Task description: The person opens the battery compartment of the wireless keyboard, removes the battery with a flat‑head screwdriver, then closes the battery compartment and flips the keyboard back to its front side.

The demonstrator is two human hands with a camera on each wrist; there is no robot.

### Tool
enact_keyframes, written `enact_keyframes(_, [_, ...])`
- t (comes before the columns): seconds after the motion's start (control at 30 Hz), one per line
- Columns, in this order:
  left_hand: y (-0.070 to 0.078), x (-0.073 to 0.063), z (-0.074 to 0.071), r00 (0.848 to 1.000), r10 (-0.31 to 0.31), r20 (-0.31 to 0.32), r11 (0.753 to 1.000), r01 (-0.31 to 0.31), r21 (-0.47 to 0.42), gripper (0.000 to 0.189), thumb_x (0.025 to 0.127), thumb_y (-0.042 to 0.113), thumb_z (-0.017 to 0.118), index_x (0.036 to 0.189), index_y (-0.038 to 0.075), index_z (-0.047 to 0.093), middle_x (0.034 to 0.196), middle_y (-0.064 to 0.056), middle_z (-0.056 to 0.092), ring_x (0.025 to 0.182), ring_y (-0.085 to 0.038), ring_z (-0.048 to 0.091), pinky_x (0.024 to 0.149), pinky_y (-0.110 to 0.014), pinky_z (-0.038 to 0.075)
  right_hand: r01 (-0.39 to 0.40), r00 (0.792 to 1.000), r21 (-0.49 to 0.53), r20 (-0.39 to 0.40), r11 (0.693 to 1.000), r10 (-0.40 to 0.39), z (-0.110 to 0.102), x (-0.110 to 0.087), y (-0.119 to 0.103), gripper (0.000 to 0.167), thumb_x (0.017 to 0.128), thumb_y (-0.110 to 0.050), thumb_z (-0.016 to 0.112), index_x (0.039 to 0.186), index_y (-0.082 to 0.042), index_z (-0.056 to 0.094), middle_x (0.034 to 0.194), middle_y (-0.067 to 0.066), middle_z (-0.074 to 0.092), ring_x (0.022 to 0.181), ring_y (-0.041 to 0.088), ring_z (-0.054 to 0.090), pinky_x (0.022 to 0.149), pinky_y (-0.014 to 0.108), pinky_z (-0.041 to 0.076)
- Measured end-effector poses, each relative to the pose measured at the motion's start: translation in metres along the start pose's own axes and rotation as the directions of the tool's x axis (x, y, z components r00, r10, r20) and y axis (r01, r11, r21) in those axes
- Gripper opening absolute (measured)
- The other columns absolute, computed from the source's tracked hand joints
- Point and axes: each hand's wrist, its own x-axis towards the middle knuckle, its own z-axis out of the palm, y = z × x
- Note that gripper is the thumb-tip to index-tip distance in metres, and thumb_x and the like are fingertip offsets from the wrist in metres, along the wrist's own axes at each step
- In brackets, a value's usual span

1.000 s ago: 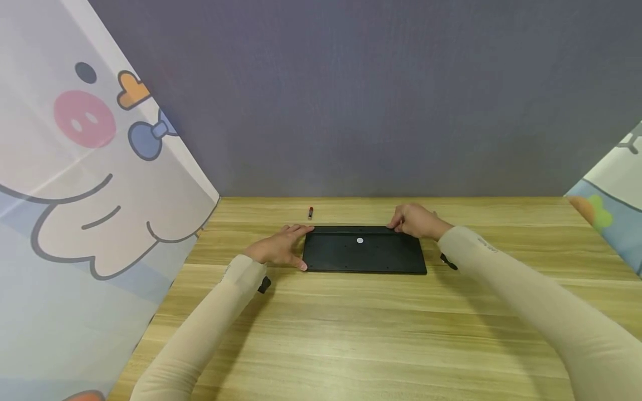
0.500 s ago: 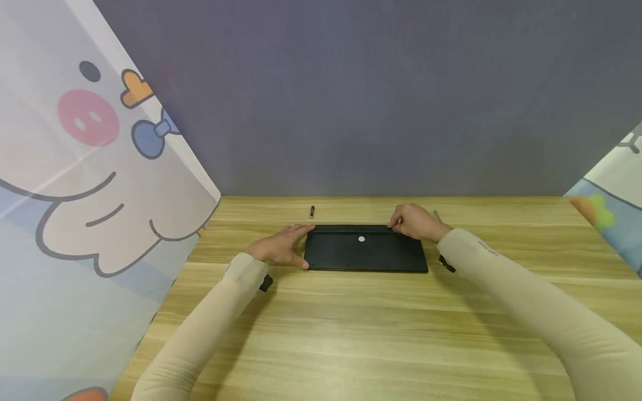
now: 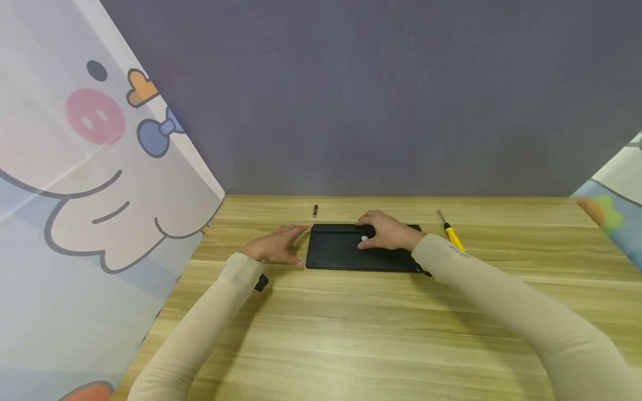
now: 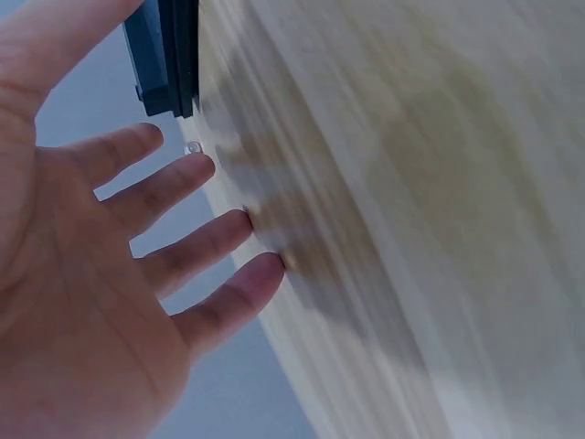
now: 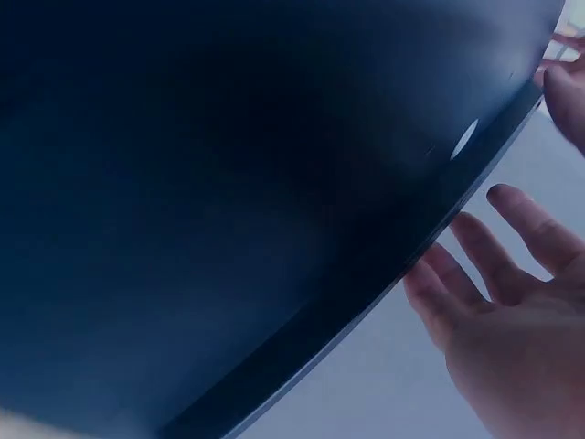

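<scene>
A flat black keyboard point(image 3: 331, 253) lies on the table, its underside facing up, with a raised strip along the back and a round white sticker point(image 3: 364, 238). My left hand point(image 3: 273, 246) is at its left end, fingertips by the back corner and thumb by the front one. In the left wrist view, the left hand point(image 4: 119, 265) shows spread, straight fingers. My right hand point(image 3: 387, 231) reaches over the keyboard right of its middle, thumb and fingers apart. In the right wrist view, fingertips of the right hand point(image 5: 512, 320) are at the keyboard's back edge.
A small red and black battery-like cylinder point(image 3: 315, 211) lies behind the keyboard's left end. To the right, partly behind the sleeve, is a yellow-handled screwdriver point(image 3: 453, 236). A grey panel point(image 3: 381, 111) stands along the table's back edge, with a cartoon-printed sheet point(image 3: 145, 206) at the left.
My right hand has moved left and slightly forward, from the keyboard's back right edge to nearer its middle, and its fingers have spread. The screwdriver has come into view. My left hand stays near the left end.
</scene>
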Motion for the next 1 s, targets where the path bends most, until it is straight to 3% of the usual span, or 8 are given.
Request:
enact_keyframes(0.17, [-0.001, -0.001, 0.001, 1.0, -0.006, -0.004, 1.0, 0.006, 0.022, 0.106, 0.07, 0.049, 0.08, 0.152, 0.018, 0.02, 0.154, -0.012, 0.018, 0.138, -0.043, 0.01, 0.102, -0.063, 0.022, -0.004, 0.997, -0.026, 0.071, 1.0, 0.006, 0.015, 0.019, -0.023, 0.081, 0.08, -0.044, 0.074, 0.145, -0.01, 0.038, 0.149, 0.014, 0.027, 0.137, 0.034, 0.02, 0.105, 0.053, 0.026])
enact_keyframes(0.43, [-0.004, -0.001, 0.004, 1.0, 0.013, -0.02, 0.997, -0.011, 0.083, 0.101, 0.072, 0.048, 0.079, 0.151, 0.016, 0.025, 0.152, -0.01, 0.023, 0.137, -0.043, 0.016, 0.102, -0.059, 0.027, -0.02, 0.992, -0.236, 0.114, 0.972, 0.048, 0.037, 0.043, -0.055, 0.112, 0.067, -0.066, 0.073, 0.152, -0.013, 0.023, 0.154, 0.013, 0.014, 0.138, 0.033, 0.015, 0.109, 0.052, 0.014])
enact_keyframes(0.67, [-0.004, 0.0, 0.005, 0.999, 0.041, -0.021, 0.991, -0.038, 0.129, 0.094, 0.075, 0.047, 0.077, 0.149, 0.01, 0.031, 0.153, -0.009, 0.022, 0.138, -0.039, 0.015, 0.106, -0.058, 0.019, -0.046, 0.994, -0.313, 0.082, 0.949, 0.076, 0.042, 0.046, -0.065, 0.113, 0.066, -0.065, 0.074, 0.151, -0.012, 0.023, 0.151, 0.015, 0.02, 0.136, 0.033, 0.019, 0.106, 0.052, 0.017])
enact_keyframes(1.0, [-0.006, 0.0, 0.006, 0.998, 0.052, -0.018, 0.99, -0.049, 0.131, 0.093, 0.076, 0.048, 0.076, 0.148, 0.009, 0.032, 0.152, -0.008, 0.023, 0.138, -0.036, 0.016, 0.106, -0.057, 0.019, 0.037, 0.999, -0.249, 0.0, 0.968, -0.038, 0.033, 0.041, -0.061, 0.109, 0.065, -0.063, 0.075, 0.149, -0.011, 0.03, 0.145, 0.014, 0.03, 0.128, 0.032, 0.029, 0.102, 0.053, 0.024])
